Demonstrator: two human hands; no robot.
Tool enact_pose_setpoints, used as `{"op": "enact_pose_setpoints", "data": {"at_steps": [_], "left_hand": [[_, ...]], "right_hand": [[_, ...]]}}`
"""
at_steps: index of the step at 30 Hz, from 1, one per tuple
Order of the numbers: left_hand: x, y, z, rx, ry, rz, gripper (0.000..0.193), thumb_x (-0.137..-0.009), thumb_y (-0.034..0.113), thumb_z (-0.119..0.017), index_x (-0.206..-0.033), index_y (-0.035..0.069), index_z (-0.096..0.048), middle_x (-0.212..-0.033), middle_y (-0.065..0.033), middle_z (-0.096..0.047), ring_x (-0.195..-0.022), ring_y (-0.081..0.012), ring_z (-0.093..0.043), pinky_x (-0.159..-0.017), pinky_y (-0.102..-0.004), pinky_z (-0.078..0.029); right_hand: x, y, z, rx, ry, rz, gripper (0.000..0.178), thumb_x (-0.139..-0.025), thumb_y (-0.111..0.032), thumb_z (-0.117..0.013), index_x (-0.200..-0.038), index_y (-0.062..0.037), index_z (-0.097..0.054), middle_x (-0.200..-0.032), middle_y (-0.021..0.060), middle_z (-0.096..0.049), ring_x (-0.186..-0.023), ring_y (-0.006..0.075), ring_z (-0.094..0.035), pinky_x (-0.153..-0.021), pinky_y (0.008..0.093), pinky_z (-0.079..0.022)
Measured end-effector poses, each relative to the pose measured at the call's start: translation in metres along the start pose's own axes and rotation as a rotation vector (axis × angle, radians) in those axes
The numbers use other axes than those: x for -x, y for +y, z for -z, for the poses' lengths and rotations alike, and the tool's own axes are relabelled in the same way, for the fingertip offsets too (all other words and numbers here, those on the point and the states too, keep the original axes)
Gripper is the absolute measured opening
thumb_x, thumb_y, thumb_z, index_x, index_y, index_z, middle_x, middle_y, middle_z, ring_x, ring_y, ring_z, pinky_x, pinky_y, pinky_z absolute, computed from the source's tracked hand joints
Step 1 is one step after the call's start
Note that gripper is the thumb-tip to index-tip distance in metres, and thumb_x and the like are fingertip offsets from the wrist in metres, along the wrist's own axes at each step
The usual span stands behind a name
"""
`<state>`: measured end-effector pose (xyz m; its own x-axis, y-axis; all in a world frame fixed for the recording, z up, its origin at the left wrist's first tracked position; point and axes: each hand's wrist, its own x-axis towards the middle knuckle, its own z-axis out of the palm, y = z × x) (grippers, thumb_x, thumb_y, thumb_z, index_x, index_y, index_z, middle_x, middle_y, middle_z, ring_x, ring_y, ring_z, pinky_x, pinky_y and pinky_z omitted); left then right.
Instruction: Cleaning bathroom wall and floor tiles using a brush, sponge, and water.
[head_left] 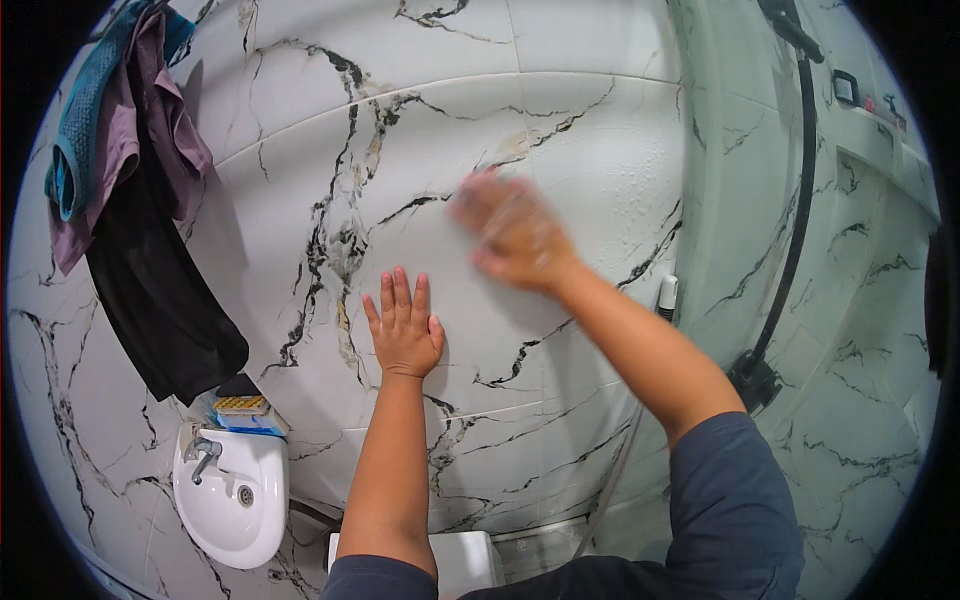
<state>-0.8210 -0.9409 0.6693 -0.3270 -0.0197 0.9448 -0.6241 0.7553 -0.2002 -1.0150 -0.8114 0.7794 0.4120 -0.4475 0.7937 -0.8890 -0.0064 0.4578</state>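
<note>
Before me rises a white tiled wall [450, 150] with black and tan marble veins. My left hand [405, 325] lies flat on it, fingers stretched upward and slightly apart, holding nothing. Higher and to the right, my right hand [515, 235] is against the wall, smeared by motion. White suds or a wet film show on its back. Whether something is under its palm is hidden. Water drops [635, 180] cover the tiles to the right of that hand.
At left hang a blue towel [78, 150], mauve cloth [120, 150] and black cloth [165, 300], above a small washbasin [220, 535] with a tap [206, 458]. A white sprayer [668, 292] hangs at right, beside a glass panel [740, 220] and black shower hose [803, 190]. A white cistern [468, 560] stands below.
</note>
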Motion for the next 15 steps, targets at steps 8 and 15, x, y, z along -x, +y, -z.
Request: {"op": "enact_pose_setpoints", "data": {"at_steps": [8, 15], "left_hand": [[0.001, 0.002, 0.002, 0.008, -0.04, 0.024, 0.068, -0.081, 0.028, -0.044, -0.147, 0.019, -0.027, -0.153, -0.0111, -0.019, -0.142, -0.0272, -0.016, -0.113, -0.0518, -0.003], [0.0, 0.001, 0.002, -0.044, -0.035, -0.011, 0.065, -0.084, 0.028, -0.039, -0.147, 0.013, -0.026, -0.153, -0.0143, -0.017, -0.142, -0.0309, -0.012, -0.113, -0.0525, -0.003]], "right_hand": [[-0.008, 0.063, 0.031, 0.236, 0.504, -0.713, 0.069, -0.091, -0.041, -0.046, -0.147, -0.0098, -0.02, -0.153, 0.0146, -0.016, -0.142, 0.0291, -0.009, -0.114, 0.0473, -0.005], [0.027, 0.034, 0.029, 0.093, 0.03, -0.117, 0.067, -0.082, -0.038, -0.056, -0.142, -0.0171, -0.035, -0.151, 0.0086, -0.024, -0.142, 0.0263, -0.014, -0.114, 0.0468, -0.015]]}}
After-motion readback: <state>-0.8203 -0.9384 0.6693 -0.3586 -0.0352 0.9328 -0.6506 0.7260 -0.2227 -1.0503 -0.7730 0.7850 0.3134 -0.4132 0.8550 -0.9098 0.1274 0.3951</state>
